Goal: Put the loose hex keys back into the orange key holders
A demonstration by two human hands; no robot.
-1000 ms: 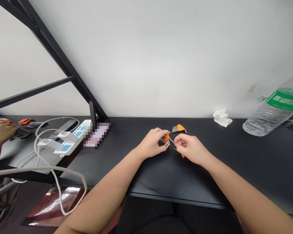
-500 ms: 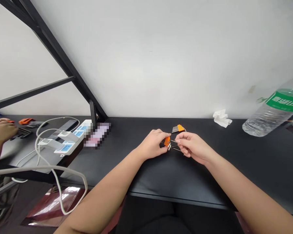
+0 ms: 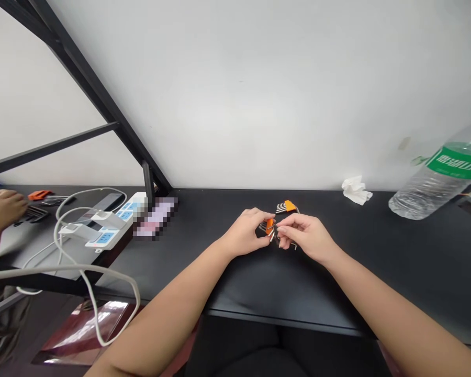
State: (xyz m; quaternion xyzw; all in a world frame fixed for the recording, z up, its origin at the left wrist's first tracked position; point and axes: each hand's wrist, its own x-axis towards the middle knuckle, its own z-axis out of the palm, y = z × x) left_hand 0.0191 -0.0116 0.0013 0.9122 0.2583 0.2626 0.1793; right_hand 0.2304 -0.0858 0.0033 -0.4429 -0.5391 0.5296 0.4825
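My left hand [image 3: 246,233] is closed around an orange hex key holder [image 3: 270,226], fingers above and thumb below. Several metal hex keys stick out of this holder, partly hidden by the fingers. Right beside it, my right hand [image 3: 301,235] pinches a thin hex key, mostly covered by the fingertips, at the holder's right side. A loose hex key [image 3: 294,246] shows its bent end on the black table under my right hand. Just behind the hands lies a second orange holder [image 3: 290,206] with a row of hex keys.
A crumpled tissue [image 3: 356,189] and a large plastic bottle [image 3: 419,188] stand along the wall at right. On the left are a white power strip [image 3: 120,220], looping white cables [image 3: 87,272] and a black metal frame [image 3: 141,152]. Another person's hand [image 3: 4,209] rests at far left.
My right hand has moved slightly left, bringing its fingertips close against the holder. Less of the pinched hex key shows now. My left hand keeps its place.
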